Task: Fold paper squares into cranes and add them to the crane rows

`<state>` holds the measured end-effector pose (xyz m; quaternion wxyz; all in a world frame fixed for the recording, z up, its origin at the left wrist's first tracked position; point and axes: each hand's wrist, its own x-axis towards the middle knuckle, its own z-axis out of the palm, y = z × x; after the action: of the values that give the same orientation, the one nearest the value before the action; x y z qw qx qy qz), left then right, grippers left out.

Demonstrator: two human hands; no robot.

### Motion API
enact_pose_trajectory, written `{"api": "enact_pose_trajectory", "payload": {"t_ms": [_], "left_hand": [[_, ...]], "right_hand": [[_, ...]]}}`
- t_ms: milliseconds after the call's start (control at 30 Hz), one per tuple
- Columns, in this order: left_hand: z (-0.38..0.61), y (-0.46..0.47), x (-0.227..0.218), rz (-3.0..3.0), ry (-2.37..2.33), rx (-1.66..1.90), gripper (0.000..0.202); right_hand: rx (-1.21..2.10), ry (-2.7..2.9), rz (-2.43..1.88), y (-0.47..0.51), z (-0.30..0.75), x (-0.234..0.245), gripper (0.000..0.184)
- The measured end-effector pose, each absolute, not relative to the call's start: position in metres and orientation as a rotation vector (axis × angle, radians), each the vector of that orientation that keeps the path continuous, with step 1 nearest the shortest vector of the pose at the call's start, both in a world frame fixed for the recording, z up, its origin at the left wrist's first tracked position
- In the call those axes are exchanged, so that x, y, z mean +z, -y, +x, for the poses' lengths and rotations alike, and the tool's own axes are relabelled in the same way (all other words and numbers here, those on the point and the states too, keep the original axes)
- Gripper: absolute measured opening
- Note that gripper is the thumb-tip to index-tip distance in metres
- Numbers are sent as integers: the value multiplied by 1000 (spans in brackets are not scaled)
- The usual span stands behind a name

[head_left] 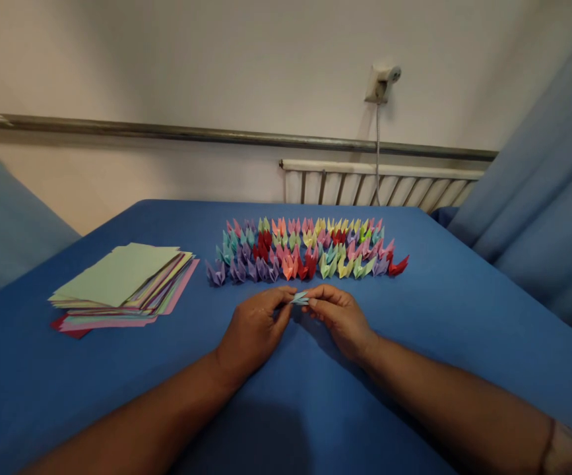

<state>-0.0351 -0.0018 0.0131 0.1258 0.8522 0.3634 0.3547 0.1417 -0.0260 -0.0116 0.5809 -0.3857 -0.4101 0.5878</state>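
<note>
left hand (pixel 254 323) + right hand (pixel 342 320): both pinched on pale-blue folded paper (pixel 299 299) | paper between them, near side of crane rows (pixel 307 265) | risk, I'd say: uneven pull — torn crease; forward slip — crane rows topple

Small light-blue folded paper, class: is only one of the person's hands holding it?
No, the left hand and the right hand both pinch the light-blue folded paper, one from each side.
</note>
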Motion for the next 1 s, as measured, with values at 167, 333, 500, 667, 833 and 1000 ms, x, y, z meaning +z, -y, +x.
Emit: {"api": "enact_pose_trajectory", "payload": {"t_ms": [167,333,500,667,833,1000], "left_hand": [[-33,-2,8,2100,-1119,974,12],[-30,-2,8,1812,-1090,920,11],[-27,-1,11,1589,-1057,860,13],[-24,3,14,1428,-1010,805,17],[-22,2,18,1156,-977,774,29],[-25,-1,17,926,-894,822,29]], "right_hand": [[1217,1127,-896,24,142,-12,18],[1107,1224,-919,24,140,-15,15],[942,1326,-968,25,141,-12,10],[873,1366,-987,26,141,-9,15],[1050,1208,-907,26,141,-9,16],[1026,1277,-959,26,139,-14,18]]}}
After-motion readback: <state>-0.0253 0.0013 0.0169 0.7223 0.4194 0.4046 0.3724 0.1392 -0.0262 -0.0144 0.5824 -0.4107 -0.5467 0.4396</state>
